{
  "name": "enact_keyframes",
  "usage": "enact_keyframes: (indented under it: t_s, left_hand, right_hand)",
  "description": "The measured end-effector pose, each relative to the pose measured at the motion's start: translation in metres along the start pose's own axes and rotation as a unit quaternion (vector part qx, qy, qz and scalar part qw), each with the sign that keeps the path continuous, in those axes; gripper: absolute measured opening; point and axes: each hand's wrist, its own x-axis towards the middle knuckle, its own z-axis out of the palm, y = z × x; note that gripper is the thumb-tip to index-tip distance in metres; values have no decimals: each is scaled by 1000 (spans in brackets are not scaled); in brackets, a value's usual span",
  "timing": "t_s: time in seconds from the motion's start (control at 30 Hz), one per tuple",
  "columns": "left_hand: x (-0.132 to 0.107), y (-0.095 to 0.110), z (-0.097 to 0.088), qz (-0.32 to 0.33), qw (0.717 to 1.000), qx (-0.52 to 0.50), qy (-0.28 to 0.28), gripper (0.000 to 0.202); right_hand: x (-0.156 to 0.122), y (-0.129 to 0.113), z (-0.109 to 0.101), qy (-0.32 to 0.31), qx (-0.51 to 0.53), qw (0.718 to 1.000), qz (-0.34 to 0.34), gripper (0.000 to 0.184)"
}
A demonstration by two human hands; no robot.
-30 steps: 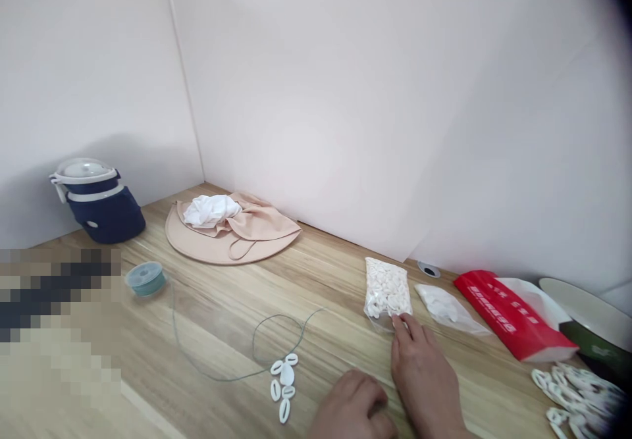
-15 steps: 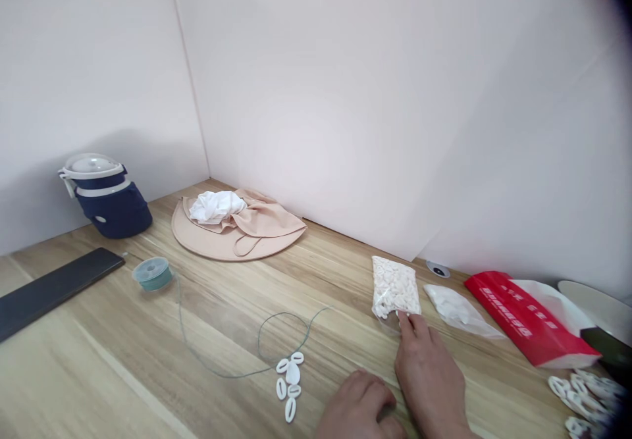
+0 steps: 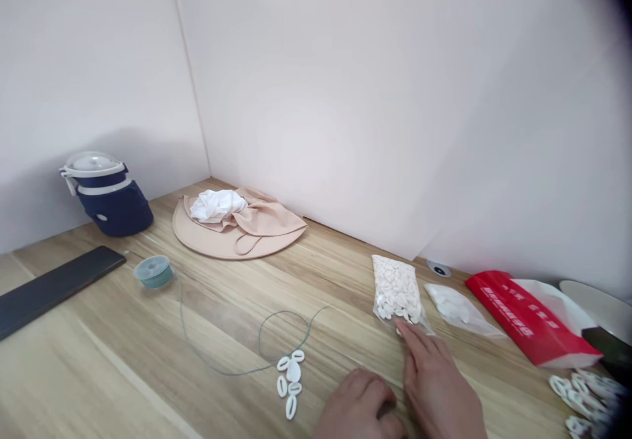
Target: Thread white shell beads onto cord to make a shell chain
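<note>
My right hand is at the mouth of a clear plastic bag full of small white cowrie shells. Its fingers are pressed together, with a small white shell showing at the tips. Low on the table, my left hand is curled closed; whatever may be inside it is hidden. To its left lie several white cut shells around a flat white oval piece. A thin grey-green cord runs beside them, looping on the table and leading back to a spool.
A second bag with white pieces, a red packet and a pile of shells lie at right. Farther back are a beige sun hat with white cloth, a blue lunch container and a black slab.
My right hand has drawn back slightly from the bag's mouth, towards me and to the right, a small white shell now showing at its fingertips. My left hand stays put.
</note>
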Motion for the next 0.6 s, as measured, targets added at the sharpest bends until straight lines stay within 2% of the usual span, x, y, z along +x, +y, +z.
enact_keyframes:
  t_s: [0.07, 0.13, 0.27, 0.4, 0.6]
  left_hand:
    - [0, 2, -4, 30, 999, 24, -2, 17]
    - [1, 2, -7, 95, 994, 61, -2, 12]
    - [2, 0, -13, 205, 970, 133, 11, 9]
    - [2, 1, -17, 220, 965, 143, 16, 9]
    - [1, 5, -21, 191, 974, 122, -6, 9]
  right_hand:
    - [0, 4, -2, -2, 60, 998, 36, 45]
    - [3, 10, -3, 2, 95, 993, 66, 45]
    - [12, 21, -4, -3, 103, 992, 77, 47]
    - [17, 22, -4, -21, 84, 993, 84, 47]
    - [20, 10, -2, -26, 71, 995, 60, 45]
